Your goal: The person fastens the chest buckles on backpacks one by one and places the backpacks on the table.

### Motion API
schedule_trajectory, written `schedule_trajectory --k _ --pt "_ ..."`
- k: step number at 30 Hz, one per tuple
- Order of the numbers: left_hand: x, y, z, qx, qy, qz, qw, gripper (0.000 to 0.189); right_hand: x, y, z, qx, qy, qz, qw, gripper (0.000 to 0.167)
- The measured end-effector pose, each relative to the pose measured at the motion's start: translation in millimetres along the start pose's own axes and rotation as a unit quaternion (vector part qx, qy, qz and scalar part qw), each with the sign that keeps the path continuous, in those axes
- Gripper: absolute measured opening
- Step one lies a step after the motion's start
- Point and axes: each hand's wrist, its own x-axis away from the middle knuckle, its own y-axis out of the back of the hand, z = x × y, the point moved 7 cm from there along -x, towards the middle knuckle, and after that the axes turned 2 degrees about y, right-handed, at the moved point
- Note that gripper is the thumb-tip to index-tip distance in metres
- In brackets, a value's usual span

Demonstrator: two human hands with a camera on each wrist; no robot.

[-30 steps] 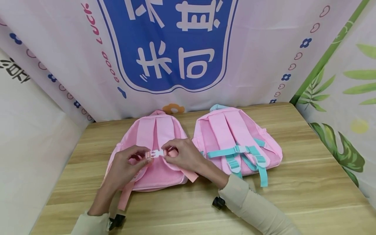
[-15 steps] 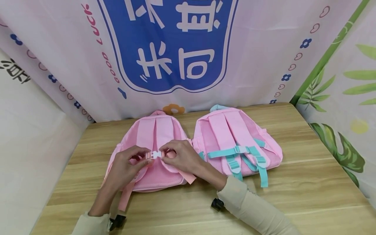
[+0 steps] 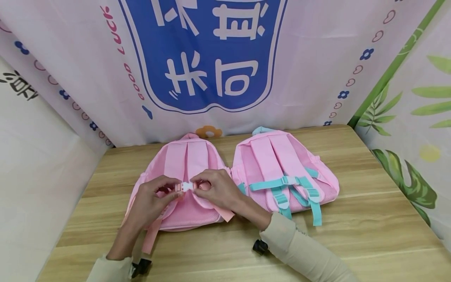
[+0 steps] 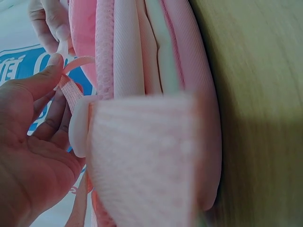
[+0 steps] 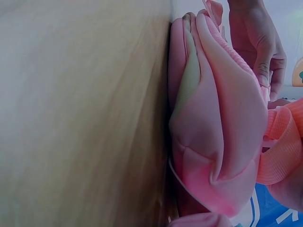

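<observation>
Two pink backpacks lie on the table with their shoulder straps facing up. Over the left backpack (image 3: 176, 156), both hands pinch a white side-release buckle (image 3: 185, 187) on coral webbing. My left hand (image 3: 151, 197) grips the buckle's left half between thumb and fingertips. On the other half, my right hand (image 3: 218, 190) does the same with thumb and curled fingers. The halves are pushed together in line; fingertips hide their outer ends, and I cannot tell whether they are latched. In the left wrist view, coral webbing (image 4: 72, 92) runs beside the left thumb.
Touching or nearly touching it at right is the second pink backpack (image 3: 258, 156), whose teal straps (image 3: 266, 184) have a joined white buckle (image 3: 289, 179). Both stand on a wood-grain table (image 3: 370, 219). A printed curtain (image 3: 299, 78) hangs behind the far edge.
The two buckle halves have come closer together, with less gap showing between them. The right hand has shifted slightly left; the left hand has barely moved.
</observation>
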Motion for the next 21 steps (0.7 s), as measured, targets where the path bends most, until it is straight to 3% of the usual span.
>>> schedule_trajectory --k 9,21 --pt "0.0 -3.7 0.9 0.007 0.009 0.014 0.9998 0.028 0.9 -4.3 -2.0 -0.005 -0.002 0.006 1.0000 0.017" --pt "0.4 1.4 4.6 -0.061 0.011 0.052 0.9967 0.030 0.5 -9.1 2.4 0.039 -0.029 0.040 0.9980 0.023"
